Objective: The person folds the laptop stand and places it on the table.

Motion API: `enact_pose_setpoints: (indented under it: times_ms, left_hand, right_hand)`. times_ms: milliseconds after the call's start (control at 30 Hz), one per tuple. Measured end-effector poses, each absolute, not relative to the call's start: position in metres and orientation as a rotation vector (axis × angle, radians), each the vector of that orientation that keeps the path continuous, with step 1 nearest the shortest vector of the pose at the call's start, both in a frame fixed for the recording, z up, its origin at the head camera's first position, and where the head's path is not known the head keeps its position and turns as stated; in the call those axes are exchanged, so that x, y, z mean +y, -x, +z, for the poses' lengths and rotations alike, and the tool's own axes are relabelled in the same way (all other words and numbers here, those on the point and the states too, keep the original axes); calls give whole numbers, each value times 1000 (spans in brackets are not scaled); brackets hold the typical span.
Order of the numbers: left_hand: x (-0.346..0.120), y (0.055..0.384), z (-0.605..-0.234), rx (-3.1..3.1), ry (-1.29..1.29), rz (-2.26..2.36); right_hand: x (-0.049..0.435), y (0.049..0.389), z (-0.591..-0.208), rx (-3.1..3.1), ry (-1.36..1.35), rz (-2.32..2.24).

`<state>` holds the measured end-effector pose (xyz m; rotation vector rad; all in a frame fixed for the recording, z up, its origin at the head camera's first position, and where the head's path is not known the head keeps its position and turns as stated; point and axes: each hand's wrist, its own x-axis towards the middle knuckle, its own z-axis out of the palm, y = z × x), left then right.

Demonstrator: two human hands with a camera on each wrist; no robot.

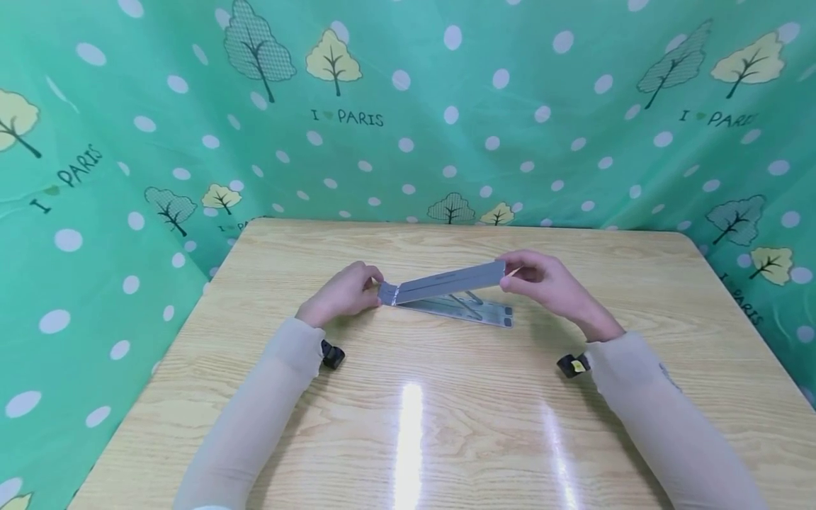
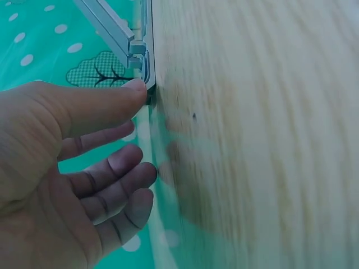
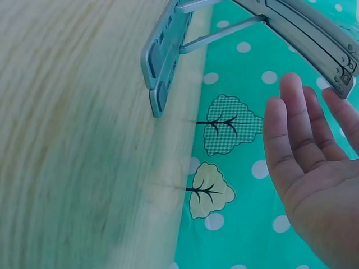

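A grey metal folding stand (image 1: pixel 450 281) is partly unfolded on the table, its upper plate tilted up towards the right. Thin support struts (image 3: pixel 224 33) join that plate to the flat base (image 1: pixel 496 314), which has dark pads at its right end. With thumb and fingers my left hand (image 1: pixel 344 290) pinches the hinged left end, where the left wrist view shows the thumb on the corner and the lower fingers loosely bent. My right hand (image 1: pixel 550 285) holds the raised right end of the upper plate between thumb and fingers; the right wrist view hides the thumb.
The stand lies on a light wood table (image 1: pixel 484 425), towards its far side. Behind and to the left hangs a green curtain (image 1: pixel 408 127) with dots and trees. Small black wrist cameras sit at both sleeves, close to the tabletop.
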<state>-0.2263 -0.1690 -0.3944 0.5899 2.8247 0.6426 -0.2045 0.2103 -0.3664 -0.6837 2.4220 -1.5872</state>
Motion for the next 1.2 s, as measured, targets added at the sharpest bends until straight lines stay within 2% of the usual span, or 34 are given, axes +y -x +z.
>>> enact_pose_setpoints:
  times_ms: [300,767,1200]
  left_hand:
    - [-168,230,-397,2841,-601,636]
    - [-155,246,-394,2829,-558,630]
    - [-145,266,-397,2807,-574,620]
  right_hand:
    - [207,200,-369,2438,729,-1614]
    - [193,173,-362,2552,707,-1546]
    - [172,152,-362,2609,611,-1540]
